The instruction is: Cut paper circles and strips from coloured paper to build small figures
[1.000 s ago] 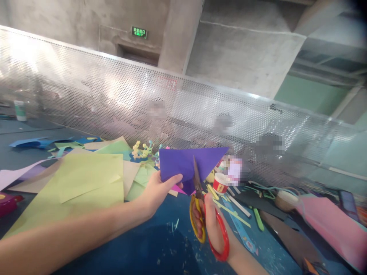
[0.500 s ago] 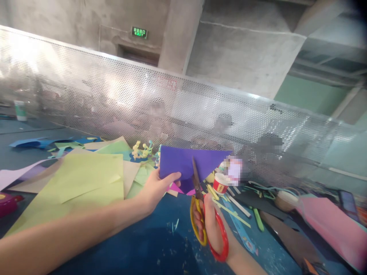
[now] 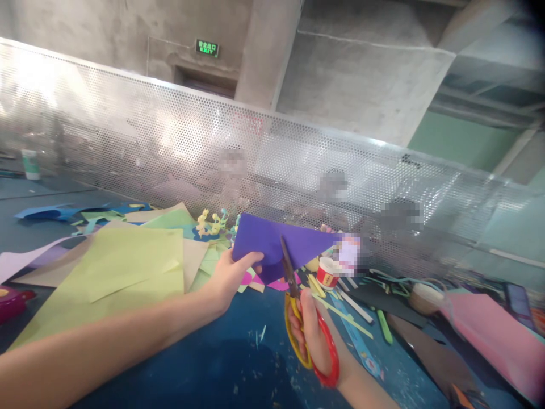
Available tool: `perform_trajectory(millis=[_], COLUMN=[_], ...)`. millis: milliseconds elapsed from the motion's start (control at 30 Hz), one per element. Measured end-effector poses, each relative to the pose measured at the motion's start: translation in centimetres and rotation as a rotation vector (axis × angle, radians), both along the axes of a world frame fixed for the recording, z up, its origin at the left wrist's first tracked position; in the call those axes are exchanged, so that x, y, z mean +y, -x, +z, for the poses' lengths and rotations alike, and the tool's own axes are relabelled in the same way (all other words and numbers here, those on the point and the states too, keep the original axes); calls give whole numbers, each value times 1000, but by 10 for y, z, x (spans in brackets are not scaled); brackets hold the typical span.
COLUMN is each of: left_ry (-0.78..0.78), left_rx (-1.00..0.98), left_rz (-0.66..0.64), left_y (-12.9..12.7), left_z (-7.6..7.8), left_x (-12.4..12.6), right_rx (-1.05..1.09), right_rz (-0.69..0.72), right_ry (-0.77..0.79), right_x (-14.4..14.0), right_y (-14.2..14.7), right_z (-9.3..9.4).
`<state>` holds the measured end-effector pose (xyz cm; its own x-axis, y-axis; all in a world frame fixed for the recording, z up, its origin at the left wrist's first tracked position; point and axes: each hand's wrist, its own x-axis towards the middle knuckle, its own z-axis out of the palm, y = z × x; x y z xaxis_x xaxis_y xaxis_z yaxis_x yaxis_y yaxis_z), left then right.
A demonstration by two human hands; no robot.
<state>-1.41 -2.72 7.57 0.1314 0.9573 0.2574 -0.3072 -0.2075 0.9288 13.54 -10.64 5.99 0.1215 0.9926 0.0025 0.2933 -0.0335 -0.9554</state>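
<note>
Purple paper (image 3: 260, 236) crosswise, pointing right, scissors (image 3: 291, 278) upward

Left hand (image 3: 227, 281): most fingers are hidden behind the purple paper (image 3: 255, 236).
Scissors (image 3: 289, 270): one blade shows clearly against the paper; the other cannot be made out.
Right hand (image 3: 313, 324): fingers partly hidden by the scissors' handles.
Forearms: left forearm (image 3: 106, 346) cut off by the left edge, right forearm (image 3: 361, 380) by the bottom.
Magenta object (image 3: 12, 301): cut off at left, kind unclear.
Pink sheet (image 3: 494, 335): cut off at right.
Cup (image 3: 327, 277): print too small to read.
People (image 3: 233, 165): blurred behind the perforated screen (image 3: 140, 142), heads pixelated.
</note>
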Motion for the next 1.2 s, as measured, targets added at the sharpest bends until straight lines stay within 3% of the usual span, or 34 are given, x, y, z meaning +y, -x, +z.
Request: perform_trajectory(millis=[567,900,1100,1200], left_ry=[56,92,38,84], left_rx=[-37,-80,-8,-39], left_rz=[64,48,-72,-76], left_y=[0,-2,-6,-8], left_z=[-10,-13,-7,-7], left_x=[15,11,-4,-6], right_rx=[-39,77,142,134], right_rz=[4,-2,34,78], right_ry=[33,125,153,155], right_x=[-1,-2,-3,-4], right_y=[0,6,6,6], right_z=[-2,1,-4,-6])
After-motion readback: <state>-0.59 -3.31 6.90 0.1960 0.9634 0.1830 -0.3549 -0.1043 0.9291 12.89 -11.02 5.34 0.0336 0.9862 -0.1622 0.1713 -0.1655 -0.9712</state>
